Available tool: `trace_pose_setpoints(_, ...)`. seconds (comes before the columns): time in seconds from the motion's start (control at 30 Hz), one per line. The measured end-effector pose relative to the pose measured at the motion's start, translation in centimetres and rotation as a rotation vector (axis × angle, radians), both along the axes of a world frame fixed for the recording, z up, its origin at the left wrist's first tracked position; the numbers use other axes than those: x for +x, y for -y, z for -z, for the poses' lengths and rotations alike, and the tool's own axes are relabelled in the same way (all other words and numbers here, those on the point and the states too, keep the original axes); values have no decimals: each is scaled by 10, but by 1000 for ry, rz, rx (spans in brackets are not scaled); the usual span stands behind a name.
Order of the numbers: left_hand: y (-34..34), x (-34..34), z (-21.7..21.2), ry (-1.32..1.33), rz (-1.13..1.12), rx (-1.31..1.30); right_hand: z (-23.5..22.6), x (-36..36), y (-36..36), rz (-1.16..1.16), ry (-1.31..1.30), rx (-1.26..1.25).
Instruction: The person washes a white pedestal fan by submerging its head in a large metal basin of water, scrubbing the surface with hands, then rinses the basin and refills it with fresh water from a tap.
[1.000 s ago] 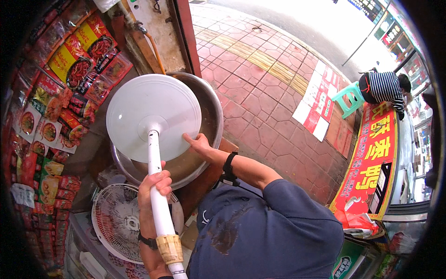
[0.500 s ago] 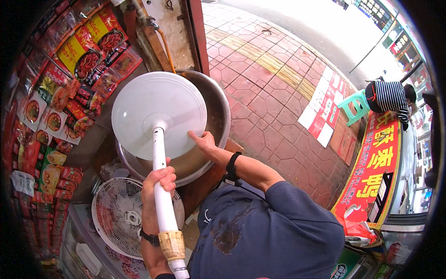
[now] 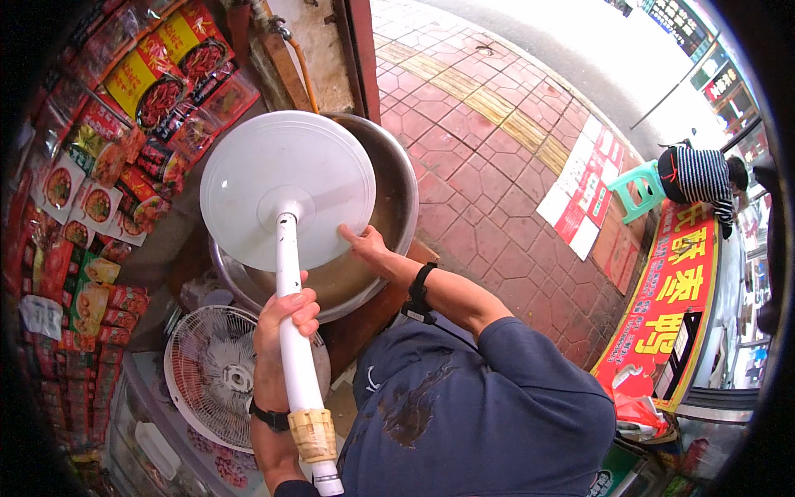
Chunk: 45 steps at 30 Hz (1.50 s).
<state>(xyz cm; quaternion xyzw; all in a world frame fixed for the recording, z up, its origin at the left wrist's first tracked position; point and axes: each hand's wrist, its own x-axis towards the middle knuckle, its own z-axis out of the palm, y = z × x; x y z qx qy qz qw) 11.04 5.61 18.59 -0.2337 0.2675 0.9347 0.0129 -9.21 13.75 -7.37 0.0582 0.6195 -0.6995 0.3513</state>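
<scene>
Basically, left hand (image 3: 287, 315) has fingers wrapped round the white pole (image 3: 287, 253), right hand (image 3: 366, 246) fingers gripping the white disc (image 3: 277, 170) at its rim, over a metal basin (image 3: 401, 190).

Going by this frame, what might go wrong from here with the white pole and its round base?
The round base shows in front of the metal basin; if the left hand slipped on the white pole, it might knock the basin. The right hand is at the base's rim, so it could lose the edge.
</scene>
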Motion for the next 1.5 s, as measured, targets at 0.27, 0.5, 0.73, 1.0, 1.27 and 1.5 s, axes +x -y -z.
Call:
trace_pose_setpoints(0.27,-4,-3,-2,30,16,-180,-1,7,10,-110,75,-151)
trace_pose_setpoints(0.5,-2,-5,-2,15,47,-233,2,16,12,-222,270,-291)
trace_pose_setpoints(0.73,-2,-5,-6,23,81,-276,-12,15,4,-237,301,-391)
trace_pose_setpoints(1.0,-9,-12,-23,20,73,-290,-27,2,10,-142,352,-389)
trace_pose_setpoints(1.27,-3,-8,-45,-21,39,-385,-66,-26,24,-149,148,-480)
trace_pose_setpoints(1.5,-11,-11,-38,30,65,-415,-63,-23,21,-146,243,-378)
